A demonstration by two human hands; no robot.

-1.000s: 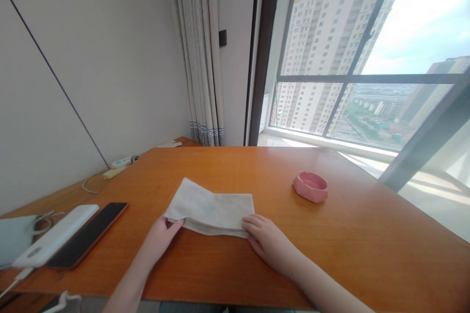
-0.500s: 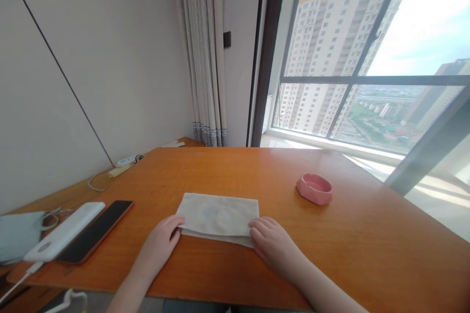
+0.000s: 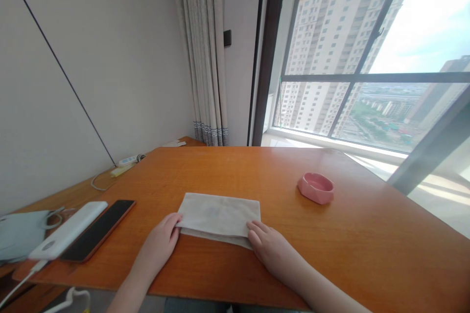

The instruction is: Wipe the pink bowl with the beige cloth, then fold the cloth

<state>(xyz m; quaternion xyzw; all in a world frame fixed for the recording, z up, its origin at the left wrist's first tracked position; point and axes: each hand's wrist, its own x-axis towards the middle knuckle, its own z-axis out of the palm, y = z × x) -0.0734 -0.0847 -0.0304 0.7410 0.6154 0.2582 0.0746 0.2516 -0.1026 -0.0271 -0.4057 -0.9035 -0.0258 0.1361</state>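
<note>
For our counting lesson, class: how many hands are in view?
2: the left hand at the left end of the folded white cloth, and the right hand at its right end.

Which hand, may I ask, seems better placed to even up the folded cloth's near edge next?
Probably the right hand: the folded cloth shows its lower layer widest there, and only narrowly by the left hand.

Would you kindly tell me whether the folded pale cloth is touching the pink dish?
Apart: the head view plainly shows a stretch of wooden tabletop between the folded pale cloth and the pink dish.
</note>
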